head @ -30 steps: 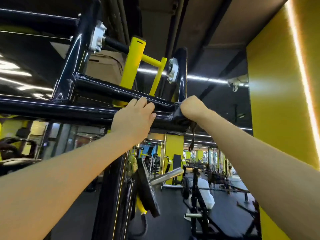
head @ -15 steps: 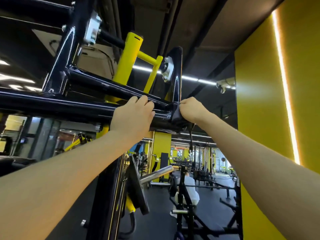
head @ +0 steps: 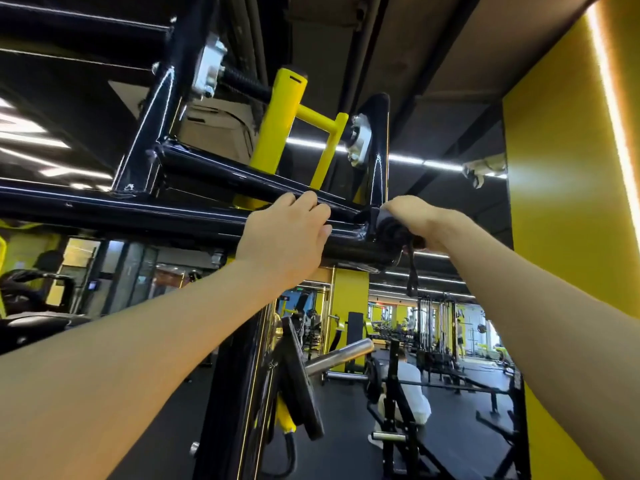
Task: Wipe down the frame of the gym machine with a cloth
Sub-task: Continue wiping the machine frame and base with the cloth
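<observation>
Head view, dark cloth point(head: 393, 227) half-hidden under right hand point(head: 414, 216)

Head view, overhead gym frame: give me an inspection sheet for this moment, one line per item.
Surface: glossy black frame, horizontal tubes overhead.
Job's things: dark cloth bunched at the tube's end corner, a strip hanging below.
Clutter: nothing seen on the frame.
Grippers: left hand grips the tube; right hand holds the cloth against the corner.
Cables: nothing seen.
Surroundings: yellow pivot arm above, weight plate below, yellow wall on the right, a person seated further off.
</observation>
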`<state>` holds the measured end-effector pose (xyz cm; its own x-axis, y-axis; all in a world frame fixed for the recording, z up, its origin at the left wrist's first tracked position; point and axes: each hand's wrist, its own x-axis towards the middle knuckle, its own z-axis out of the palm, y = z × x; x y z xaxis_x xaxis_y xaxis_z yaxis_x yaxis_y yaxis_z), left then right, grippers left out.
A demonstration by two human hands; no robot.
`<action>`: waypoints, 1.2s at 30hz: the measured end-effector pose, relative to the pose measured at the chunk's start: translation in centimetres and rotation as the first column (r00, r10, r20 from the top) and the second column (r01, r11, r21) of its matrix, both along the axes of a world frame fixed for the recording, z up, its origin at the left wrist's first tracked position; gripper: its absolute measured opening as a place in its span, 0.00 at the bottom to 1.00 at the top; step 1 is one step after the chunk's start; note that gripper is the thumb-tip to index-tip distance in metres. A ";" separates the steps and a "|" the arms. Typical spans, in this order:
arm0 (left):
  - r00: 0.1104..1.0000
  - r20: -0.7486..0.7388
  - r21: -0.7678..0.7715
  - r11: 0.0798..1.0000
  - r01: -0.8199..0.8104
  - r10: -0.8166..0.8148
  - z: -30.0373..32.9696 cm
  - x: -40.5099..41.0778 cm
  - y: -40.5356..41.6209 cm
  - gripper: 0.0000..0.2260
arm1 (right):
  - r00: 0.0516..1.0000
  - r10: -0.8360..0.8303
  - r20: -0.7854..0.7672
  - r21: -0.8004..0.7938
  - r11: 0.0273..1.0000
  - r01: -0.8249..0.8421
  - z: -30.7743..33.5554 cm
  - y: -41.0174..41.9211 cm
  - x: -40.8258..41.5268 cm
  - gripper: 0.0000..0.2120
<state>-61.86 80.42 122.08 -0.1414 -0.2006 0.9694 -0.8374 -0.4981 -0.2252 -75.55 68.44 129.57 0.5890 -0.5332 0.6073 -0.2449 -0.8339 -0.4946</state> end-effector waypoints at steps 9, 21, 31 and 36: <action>0.999 -0.034 0.002 1.000 -0.012 0.012 0.2 0.0 -0.2 0.12 | 0.967 0.123 0.222 -0.331 0.943 -0.044 -3.7 -0.3 -1.5 0.06; 0.995 -0.101 0.033 0.999 0.000 0.004 0.3 -0.2 0.0 0.14 | 0.883 0.034 0.468 -0.820 0.391 0.419 -10.8 -0.2 -0.9 0.10; 0.993 -0.118 0.043 0.999 -0.005 0.010 0.6 -0.6 0.0 0.14 | 0.892 -0.120 0.436 -0.717 0.552 0.425 -8.9 0.7 -1.0 0.11; 0.991 -0.136 0.054 0.999 -0.008 0.015 0.5 -0.9 0.0 0.14 | 0.930 -0.085 0.357 -0.764 0.547 0.343 -8.1 1.2 -1.7 0.09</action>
